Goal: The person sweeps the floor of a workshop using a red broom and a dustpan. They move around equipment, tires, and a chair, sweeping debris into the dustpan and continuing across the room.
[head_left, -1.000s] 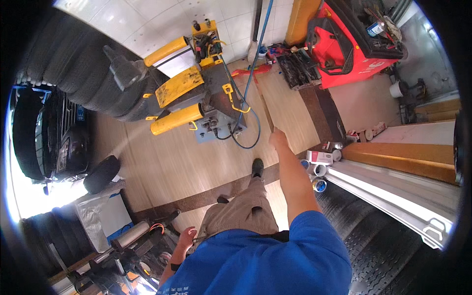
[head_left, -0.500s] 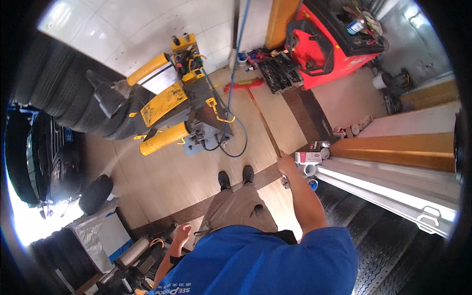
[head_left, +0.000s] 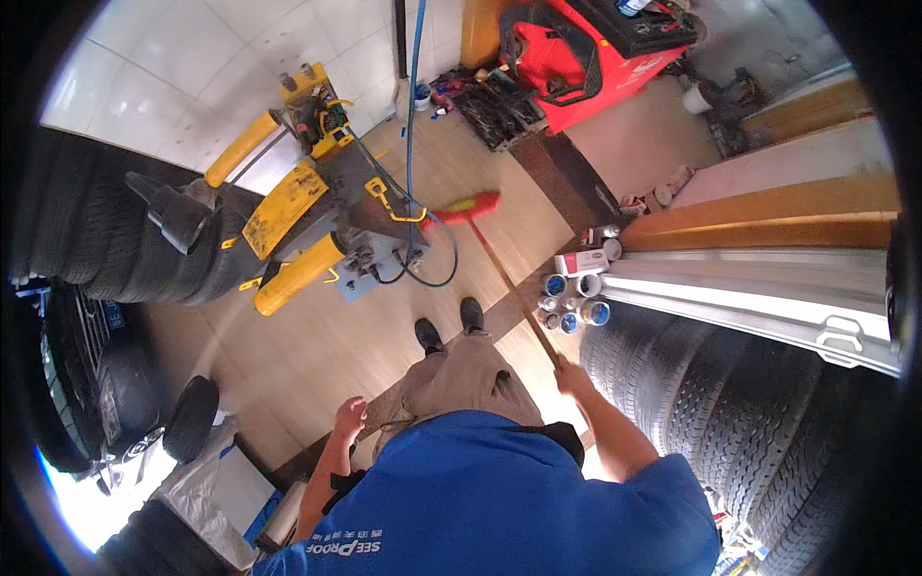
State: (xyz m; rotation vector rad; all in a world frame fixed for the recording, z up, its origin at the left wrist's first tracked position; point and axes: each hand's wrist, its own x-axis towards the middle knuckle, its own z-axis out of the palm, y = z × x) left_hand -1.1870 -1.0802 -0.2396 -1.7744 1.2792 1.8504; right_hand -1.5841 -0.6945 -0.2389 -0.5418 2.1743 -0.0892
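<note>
One broom is being gripped by the right hand, slanting forward-left from its fingers, the left hand hanging half-open, well apart.

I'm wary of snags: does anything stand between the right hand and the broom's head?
Nothing visible: the right hand grips the broom's handle, which runs unobstructed to the red head. Cans stand beside it, on the right.

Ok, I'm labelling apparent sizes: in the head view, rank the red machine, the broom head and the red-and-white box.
1. Red machine, by far
2. Broom head
3. Red-and-white box, shorter than the broom head
</note>
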